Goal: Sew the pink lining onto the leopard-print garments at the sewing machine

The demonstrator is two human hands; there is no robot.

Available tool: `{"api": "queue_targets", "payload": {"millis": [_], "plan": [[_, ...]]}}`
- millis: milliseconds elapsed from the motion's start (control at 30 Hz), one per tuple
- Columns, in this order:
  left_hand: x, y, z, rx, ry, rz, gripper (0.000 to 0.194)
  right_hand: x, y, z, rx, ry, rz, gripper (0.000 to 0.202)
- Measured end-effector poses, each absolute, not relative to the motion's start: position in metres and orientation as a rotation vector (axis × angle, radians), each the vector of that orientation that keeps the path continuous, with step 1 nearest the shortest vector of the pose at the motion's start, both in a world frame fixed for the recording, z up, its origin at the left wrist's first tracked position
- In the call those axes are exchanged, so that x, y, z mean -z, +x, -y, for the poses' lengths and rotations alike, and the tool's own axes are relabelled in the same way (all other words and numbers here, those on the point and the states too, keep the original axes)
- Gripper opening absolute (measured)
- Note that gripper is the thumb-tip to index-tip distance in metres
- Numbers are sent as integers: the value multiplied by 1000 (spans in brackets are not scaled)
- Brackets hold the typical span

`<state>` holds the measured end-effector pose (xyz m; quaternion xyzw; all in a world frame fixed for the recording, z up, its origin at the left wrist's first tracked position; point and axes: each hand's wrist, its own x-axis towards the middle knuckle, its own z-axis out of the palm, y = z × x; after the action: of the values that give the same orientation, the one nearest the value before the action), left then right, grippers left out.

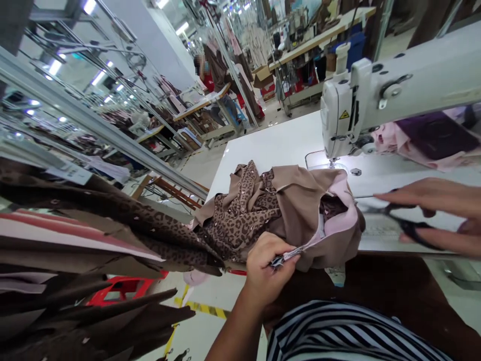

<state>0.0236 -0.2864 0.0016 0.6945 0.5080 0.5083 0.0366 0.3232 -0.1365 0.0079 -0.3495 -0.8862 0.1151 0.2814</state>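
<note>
A brown garment with leopard-print parts (308,200) lies bunched on the white sewing table, its pink-lined opening facing me. My left hand (268,265) is closed on a gathered edge of this garment, pinching layered pale and dark fabric between thumb and fingers. At the right, my right hand (447,215) is closed around a pair of scissors (413,228) with black handles. Its fingers and the blades are smeared by motion. The blades point left toward the garment, close to its pink-lined edge; whether they touch it I cannot tell.
A white sewing machine (341,115) stands over the table (263,145), its needle area lit. Pink and purple fabric (432,133) lies behind its arm. Brown and leopard pieces (112,220) hang at the left above a red stool (124,290). A person (208,80) sits farther back.
</note>
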Motion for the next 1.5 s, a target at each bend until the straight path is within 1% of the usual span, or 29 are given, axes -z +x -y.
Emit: {"api": "queue_targets", "payload": {"millis": [33,67,100,267,467,567,833,1100,1267,1500], "plan": [[-2,24,287,-1554,2137,-1559,2,-15,308,145,-408,-713,2418,45],[-2,24,287,-1549,2139,-1557,2,-21,294,151,-465,-595,2456,36],[-2,24,287,-1545,2142,-1554,2,-25,284,153,-507,-498,2499,33],[-2,23,288,-1541,2148,-1546,3,-23,264,141,-541,-295,2636,42],[0,21,287,-1549,2134,-1519,4,-16,262,138,-519,-272,2626,41],[2,20,287,-1558,2143,-1509,4,-15,258,137,-577,-258,2632,41],[2,20,285,-1568,2146,-1512,11,-15,251,136,-660,-212,2685,39],[3,20,284,-1574,2152,-1504,10,-11,245,143,-569,-208,2652,44],[3,19,285,-1566,2147,-1501,9,-18,243,150,-588,-269,2739,46],[4,19,286,-1555,2157,-1501,8,-21,245,149,-652,-234,2793,37]]}}
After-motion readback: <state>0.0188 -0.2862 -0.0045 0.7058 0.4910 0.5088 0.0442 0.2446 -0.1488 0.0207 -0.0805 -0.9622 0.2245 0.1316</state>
